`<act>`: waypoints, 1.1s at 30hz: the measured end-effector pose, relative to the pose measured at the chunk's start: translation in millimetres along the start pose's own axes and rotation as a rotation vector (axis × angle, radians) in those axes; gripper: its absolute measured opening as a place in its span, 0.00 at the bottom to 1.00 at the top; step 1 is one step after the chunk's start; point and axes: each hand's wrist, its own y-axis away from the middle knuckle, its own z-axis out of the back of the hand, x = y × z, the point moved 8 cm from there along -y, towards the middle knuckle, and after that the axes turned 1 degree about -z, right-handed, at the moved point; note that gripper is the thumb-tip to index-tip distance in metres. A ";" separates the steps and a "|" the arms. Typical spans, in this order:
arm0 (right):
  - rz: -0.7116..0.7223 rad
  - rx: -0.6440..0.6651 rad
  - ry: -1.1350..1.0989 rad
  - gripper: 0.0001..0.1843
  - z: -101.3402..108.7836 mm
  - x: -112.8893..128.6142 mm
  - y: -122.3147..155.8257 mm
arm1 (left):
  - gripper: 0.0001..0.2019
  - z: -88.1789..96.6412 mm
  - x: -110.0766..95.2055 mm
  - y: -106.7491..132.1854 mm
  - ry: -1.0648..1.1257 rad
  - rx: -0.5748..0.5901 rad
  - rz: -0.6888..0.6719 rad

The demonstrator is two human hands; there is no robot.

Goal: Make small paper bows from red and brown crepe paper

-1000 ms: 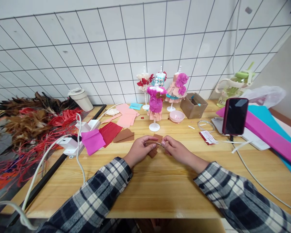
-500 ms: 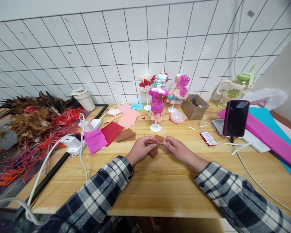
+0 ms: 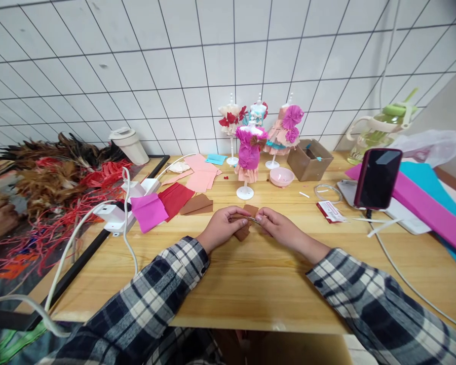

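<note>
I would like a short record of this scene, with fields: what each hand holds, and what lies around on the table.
Left hand: pinches folded brown paper
Right hand: pinches a thin metal piece at the paper; too small to identify
Surface: wooden table
Behind hands: dress form in pink, pink bowl, box
Left: paper sheets, feathers, cup
Right: phone upright, green bottle
</note>
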 end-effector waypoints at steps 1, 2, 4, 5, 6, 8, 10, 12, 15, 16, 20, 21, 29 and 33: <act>-0.003 0.000 -0.004 0.20 -0.5 -1.1 -0.1 | 0.15 -0.2 -1.0 0.2 0.001 -0.002 -0.005; -0.010 -0.002 -0.004 0.20 -0.8 -2.7 -0.4 | 0.15 -0.5 -1.8 0.4 0.005 -0.002 -0.008; -0.023 -0.009 0.000 0.20 -0.2 -5.7 -1.1 | 0.15 -1.0 -2.7 0.7 0.013 0.001 -0.008; -0.024 -0.011 0.004 0.20 0.3 -6.5 -1.5 | 0.15 -1.0 -2.5 0.8 0.013 0.002 -0.005; -0.022 -0.013 0.007 0.19 1.0 -6.9 -1.9 | 0.16 -0.6 -1.9 0.7 0.012 0.002 -0.001; -0.013 -0.018 0.015 0.20 2.8 -6.2 -2.4 | 0.17 1.1 -0.1 0.2 0.013 -0.001 0.005; -0.014 -0.017 0.021 0.20 4.2 -4.7 -2.3 | 0.18 3.5 2.1 -0.7 0.033 -0.007 0.013; -0.035 -0.008 0.028 0.21 4.4 -4.0 -1.6 | 0.19 5.7 3.0 -1.3 0.050 -0.018 0.017; -0.055 0.001 0.031 0.20 3.4 -2.5 0.1 | 0.19 6.3 0.9 -1.1 0.012 -0.028 0.004; -0.049 -0.001 0.030 0.20 3.1 -1.6 0.5 | 0.18 5.3 -0.2 -0.7 -0.007 -0.023 -0.003; -0.015 -0.006 0.012 0.21 0.3 0.6 0.8 | 0.17 -0.8 -2.6 0.8 -0.031 0.013 -0.032; -0.011 -0.004 0.002 0.21 -0.7 0.5 0.7 | 0.17 -1.8 -2.7 0.9 -0.036 0.018 -0.038; -0.009 -0.029 0.022 0.20 -1.1 1.3 0.4 | 0.17 -4.4 -5.2 1.8 -0.073 0.037 -0.062; -0.006 -0.064 0.028 0.19 3.2 2.0 -0.4 | 0.18 -2.7 -5.7 2.4 -0.012 0.029 -0.039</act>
